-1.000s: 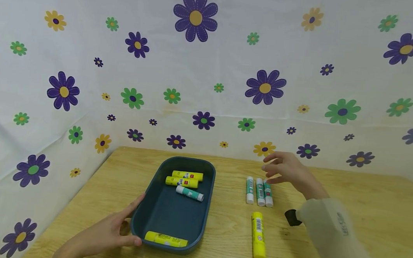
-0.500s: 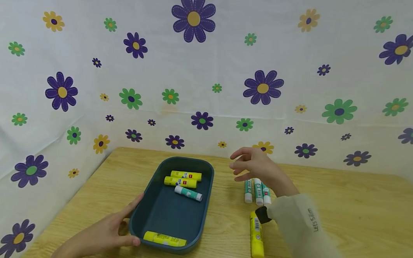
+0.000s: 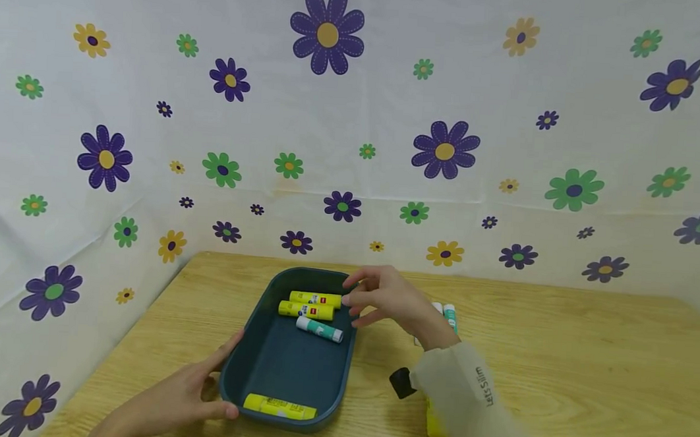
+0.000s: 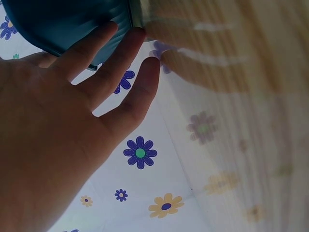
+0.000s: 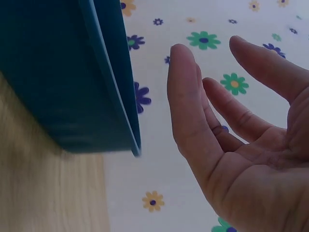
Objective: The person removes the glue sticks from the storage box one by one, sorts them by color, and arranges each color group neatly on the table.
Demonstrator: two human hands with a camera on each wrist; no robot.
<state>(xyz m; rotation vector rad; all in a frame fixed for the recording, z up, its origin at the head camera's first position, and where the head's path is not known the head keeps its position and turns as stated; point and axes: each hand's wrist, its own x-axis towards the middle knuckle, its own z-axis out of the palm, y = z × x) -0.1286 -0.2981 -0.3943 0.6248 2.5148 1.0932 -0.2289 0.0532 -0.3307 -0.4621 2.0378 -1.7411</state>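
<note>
A dark blue rectangular tray (image 3: 285,367) lies on the table. In it are two yellow glue sticks (image 3: 306,310) side by side at the back. A green-and-white glue stick (image 3: 319,330) lies just in front of them, and another yellow glue stick (image 3: 279,407) along the front wall. My left hand (image 3: 168,394) rests against the tray's front left corner, fingers extended along its outer wall in the left wrist view. Over the tray's right rim hovers my right hand (image 3: 390,303), its fingers loosely bent with nothing between them, as the right wrist view (image 5: 227,121) shows.
Right of the tray, several green-and-white glue sticks (image 3: 450,317) lie on the wooden table (image 3: 585,376), partly hidden by my right arm. A yellow glue stick (image 3: 435,424) shows below the sleeve. A flower-printed white sheet (image 3: 242,127) hangs behind and at the left.
My right hand has moved left from above the green-and-white glue sticks to the tray's right rim. The left hand and the things in the tray stay as they were.
</note>
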